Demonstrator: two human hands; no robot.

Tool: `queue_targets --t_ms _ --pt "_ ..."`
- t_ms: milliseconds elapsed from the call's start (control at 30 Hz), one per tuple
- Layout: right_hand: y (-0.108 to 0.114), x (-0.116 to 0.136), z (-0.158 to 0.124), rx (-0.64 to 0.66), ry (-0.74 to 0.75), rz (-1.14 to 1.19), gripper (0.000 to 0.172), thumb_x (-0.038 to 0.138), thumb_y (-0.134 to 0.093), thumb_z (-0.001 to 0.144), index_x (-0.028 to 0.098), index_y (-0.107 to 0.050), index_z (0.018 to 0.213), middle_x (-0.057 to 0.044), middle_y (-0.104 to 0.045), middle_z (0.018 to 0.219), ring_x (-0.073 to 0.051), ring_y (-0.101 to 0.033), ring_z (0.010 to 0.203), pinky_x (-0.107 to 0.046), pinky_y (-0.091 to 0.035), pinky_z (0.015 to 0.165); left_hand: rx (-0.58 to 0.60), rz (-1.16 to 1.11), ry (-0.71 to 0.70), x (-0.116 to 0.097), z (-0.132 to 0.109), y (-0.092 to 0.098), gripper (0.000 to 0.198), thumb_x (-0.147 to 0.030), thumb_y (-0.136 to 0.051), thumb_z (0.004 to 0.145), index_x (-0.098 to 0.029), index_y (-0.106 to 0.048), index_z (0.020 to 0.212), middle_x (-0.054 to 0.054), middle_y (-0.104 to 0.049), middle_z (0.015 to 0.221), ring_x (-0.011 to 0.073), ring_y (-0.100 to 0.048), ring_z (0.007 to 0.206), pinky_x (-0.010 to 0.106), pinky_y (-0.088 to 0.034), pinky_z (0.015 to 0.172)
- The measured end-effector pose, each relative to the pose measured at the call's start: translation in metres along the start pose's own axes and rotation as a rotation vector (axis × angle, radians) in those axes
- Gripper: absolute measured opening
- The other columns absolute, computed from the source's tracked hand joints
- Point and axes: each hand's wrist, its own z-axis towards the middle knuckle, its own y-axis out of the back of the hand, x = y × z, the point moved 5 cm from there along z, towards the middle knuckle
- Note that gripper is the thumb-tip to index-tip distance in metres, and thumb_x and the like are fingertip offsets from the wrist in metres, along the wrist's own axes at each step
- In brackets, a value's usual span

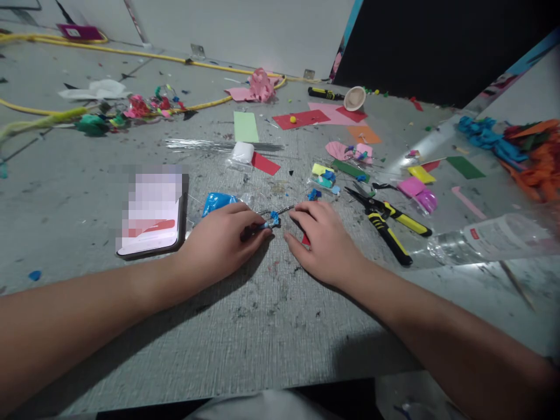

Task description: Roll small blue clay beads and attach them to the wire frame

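My left hand (221, 239) is closed, thumb and fingers pinching a small piece of blue modelling clay (274, 218) on a twisted wire. The grey twisted wire (285, 209) sticks out to the right of the clay. At the wire's far end my right hand (326, 242) rests with its thumb and fingers apart, fingertips touching or very near the wire. A scrap of red (305, 239) shows under the right hand. Behind the left hand lies a blue clay packet (219, 202), partly hidden by it. Another blue clay bit (314, 194) lies just beyond the right fingers.
A phone (151, 213) lies left of my left hand. Black-and-yellow pliers (385, 224) and a clear bottle (494, 239) lie to the right. Farther back are a bundle of wires (196, 144), paper pieces (301, 119), clay packets (417, 194) and a yellow cable (149, 56).
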Motion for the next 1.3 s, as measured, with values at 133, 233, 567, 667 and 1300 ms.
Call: queue_targets --t_ms 133,233,567,667,1300 --pt "0.008 0.007 -0.003 -0.104 0.053 0.051 0.024 0.027 -0.062 0.100 0.015 -0.074 0.117 -0.019 -0.071 0.122 -0.036 -0.062 0.121 -0.057 -0.053 0.104 -0.063 -0.059 -0.142 -0.009 -0.007 0.006 0.022 -0.031 -0.062 0.105 -0.015 -0.077 0.102 0.007 -0.070 0.089 0.0200 -0.064 0.076 0.031 -0.047 0.070" --pt "0.019 0.016 -0.006 -0.212 0.138 0.200 0.017 0.019 -0.057 0.103 0.016 -0.074 0.106 -0.013 -0.076 0.102 -0.027 -0.069 0.102 -0.047 -0.057 0.097 -0.053 -0.153 -0.255 -0.018 -0.013 0.008 0.017 -0.023 -0.059 0.106 -0.015 -0.075 0.106 0.007 -0.071 0.091 0.0193 -0.067 0.080 0.030 -0.049 0.073" --pt "0.019 0.027 -0.014 -0.159 0.173 0.425 0.010 0.018 -0.065 0.103 0.019 -0.075 0.106 -0.009 -0.079 0.099 -0.020 -0.073 0.090 -0.035 -0.060 0.077 0.056 -0.302 -0.240 -0.019 -0.010 0.000 0.017 -0.024 -0.061 0.105 -0.020 -0.075 0.097 0.005 -0.076 0.092 0.0188 -0.070 0.085 0.029 -0.052 0.077" --pt "0.020 0.026 -0.014 -0.150 0.171 0.425 0.010 0.019 -0.066 0.103 0.020 -0.075 0.103 -0.009 -0.079 0.099 -0.020 -0.074 0.091 -0.035 -0.061 0.078 0.090 -0.359 -0.210 -0.017 -0.008 -0.002 0.017 -0.026 -0.061 0.105 -0.021 -0.077 0.100 0.004 -0.077 0.093 0.0193 -0.071 0.087 0.030 -0.053 0.080" --pt "0.008 0.001 -0.012 -0.102 -0.217 0.683 0.030 0.035 -0.049 0.110 0.024 -0.052 0.082 0.004 -0.052 0.067 -0.014 -0.051 0.062 -0.029 -0.042 0.058 0.190 -0.407 -0.163 -0.019 -0.009 -0.001 0.015 -0.028 -0.063 0.103 -0.021 -0.075 0.097 0.004 -0.077 0.091 0.0188 -0.070 0.083 0.031 -0.051 0.076"
